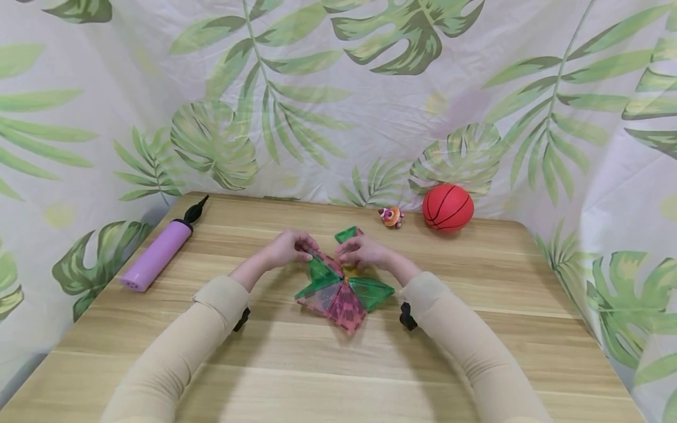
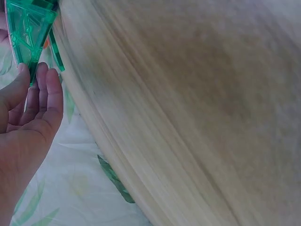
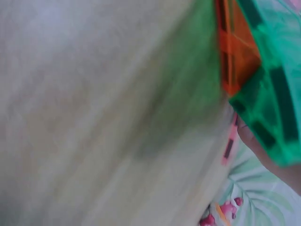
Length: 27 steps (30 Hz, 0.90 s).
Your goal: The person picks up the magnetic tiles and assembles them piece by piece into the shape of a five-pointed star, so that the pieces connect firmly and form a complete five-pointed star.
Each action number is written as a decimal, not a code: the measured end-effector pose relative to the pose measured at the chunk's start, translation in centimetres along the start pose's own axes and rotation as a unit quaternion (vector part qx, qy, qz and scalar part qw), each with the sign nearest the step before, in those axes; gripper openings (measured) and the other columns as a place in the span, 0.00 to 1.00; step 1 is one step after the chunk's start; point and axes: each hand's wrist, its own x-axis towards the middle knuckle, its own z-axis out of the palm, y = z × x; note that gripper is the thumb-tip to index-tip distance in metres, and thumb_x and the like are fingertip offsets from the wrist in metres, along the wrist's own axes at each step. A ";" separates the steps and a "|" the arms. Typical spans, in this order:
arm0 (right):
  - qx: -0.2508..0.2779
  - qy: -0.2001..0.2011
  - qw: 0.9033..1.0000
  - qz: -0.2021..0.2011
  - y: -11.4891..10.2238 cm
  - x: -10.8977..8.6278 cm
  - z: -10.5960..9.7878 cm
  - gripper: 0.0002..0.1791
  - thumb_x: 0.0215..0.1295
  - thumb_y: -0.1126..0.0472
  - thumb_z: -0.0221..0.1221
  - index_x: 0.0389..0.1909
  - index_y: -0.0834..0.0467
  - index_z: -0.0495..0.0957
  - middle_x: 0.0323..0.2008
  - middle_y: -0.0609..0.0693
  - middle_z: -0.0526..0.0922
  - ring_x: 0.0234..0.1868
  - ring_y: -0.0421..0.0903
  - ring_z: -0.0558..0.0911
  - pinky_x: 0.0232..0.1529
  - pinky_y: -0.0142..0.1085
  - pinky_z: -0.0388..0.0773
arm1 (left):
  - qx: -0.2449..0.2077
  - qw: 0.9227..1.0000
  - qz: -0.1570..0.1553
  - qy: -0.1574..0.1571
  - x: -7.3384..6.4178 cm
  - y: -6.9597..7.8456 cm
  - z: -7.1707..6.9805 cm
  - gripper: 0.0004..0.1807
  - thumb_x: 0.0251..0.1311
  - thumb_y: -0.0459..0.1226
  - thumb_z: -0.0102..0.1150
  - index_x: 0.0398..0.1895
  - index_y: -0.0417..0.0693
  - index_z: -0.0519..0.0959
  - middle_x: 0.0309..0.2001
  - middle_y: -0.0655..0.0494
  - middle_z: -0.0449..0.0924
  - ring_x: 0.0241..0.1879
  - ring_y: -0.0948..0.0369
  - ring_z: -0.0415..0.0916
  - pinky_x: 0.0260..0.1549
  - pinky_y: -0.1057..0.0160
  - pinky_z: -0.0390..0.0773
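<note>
A star-like build of translucent magnetic tiles point(image 1: 346, 305), green, pink and orange, sits mid-table with its points fanned out. My left hand point(image 1: 282, 249) pinches a green point at its left side; in the left wrist view, thumb and fingertips close on the tip of a green tile point(image 2: 30, 28). On the far right side, my right hand point(image 1: 372, 252) grips the build with curled fingers, beside a small green and red piece point(image 1: 347, 234) sticking out behind. In the right wrist view a green tile point(image 3: 268, 113) and an orange tile point(image 3: 242, 52) hide most of that hand.
A purple hand pump point(image 1: 158, 255) with a black nozzle lies along the left edge of the wooden table point(image 1: 328, 382). At the back right are a small pink and orange toy figure point(image 1: 391, 217) and a red ball point(image 1: 448, 207). Leaf-patterned cloth point(image 1: 296, 117) hangs behind.
</note>
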 end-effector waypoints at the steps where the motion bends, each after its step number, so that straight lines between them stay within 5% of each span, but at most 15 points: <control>1: -0.014 0.009 1.000 -0.013 0.1 0.0 -0.3 0.17 0.68 0.65 0.54 0.55 0.65 0.73 0.46 0.57 0.81 0.38 0.46 0.78 0.38 0.38 0.77 | 0.008 1.000 0.004 -0.004 -0.1 0.0 0.0 0.11 0.56 0.28 0.62 0.44 0.38 0.79 0.39 0.47 0.82 0.40 0.57 0.78 0.40 0.62 0.78; 6: -0.093 0.054 0.989 -0.105 0.8 0.0 -1.8 0.17 0.66 0.70 0.53 0.54 0.71 0.72 0.45 0.67 0.79 0.44 0.57 0.82 0.48 0.47 0.77 | 0.035 0.999 0.013 -0.012 -0.4 0.1 0.1 0.11 0.57 0.29 0.61 0.44 0.39 0.80 0.40 0.48 0.82 0.41 0.55 0.78 0.41 0.61 0.77; 12: -0.303 0.055 0.936 -0.169 3.0 -0.2 -3.0 0.21 0.65 0.67 0.56 0.59 0.69 0.71 0.61 0.66 0.70 0.64 0.60 0.67 0.66 0.49 0.60 | 0.043 0.999 0.009 -0.008 -0.5 0.3 0.2 0.12 0.58 0.30 0.61 0.45 0.38 0.79 0.41 0.47 0.82 0.43 0.55 0.78 0.44 0.58 0.77; 13: -0.315 0.048 0.934 -0.163 3.2 -0.5 -3.1 0.22 0.66 0.66 0.55 0.59 0.68 0.71 0.63 0.66 0.67 0.66 0.60 0.64 0.67 0.49 0.59 | 0.045 0.999 0.009 -0.006 -0.5 0.3 0.2 0.12 0.58 0.30 0.61 0.45 0.38 0.79 0.41 0.47 0.82 0.43 0.55 0.78 0.45 0.58 0.77; 22: -0.291 0.057 0.939 -0.171 5.7 -3.4 -5.0 0.15 0.63 0.70 0.57 0.51 0.68 0.78 0.58 0.67 0.72 0.61 0.61 0.69 0.63 0.52 0.64 | 0.064 0.998 0.015 0.001 -0.8 0.5 0.4 0.09 0.55 0.32 0.65 0.40 0.40 0.80 0.34 0.52 0.82 0.35 0.60 0.76 0.37 0.63 0.77; 27: -0.278 0.085 0.944 -0.157 6.7 -4.7 -6.1 0.14 0.61 0.63 0.62 0.45 0.65 0.80 0.56 0.65 0.72 0.59 0.60 0.70 0.61 0.52 0.65 | 0.065 0.998 0.014 -0.015 -1.2 1.2 0.6 0.08 0.54 0.32 0.66 0.37 0.40 0.80 0.32 0.52 0.81 0.32 0.61 0.76 0.34 0.64 0.76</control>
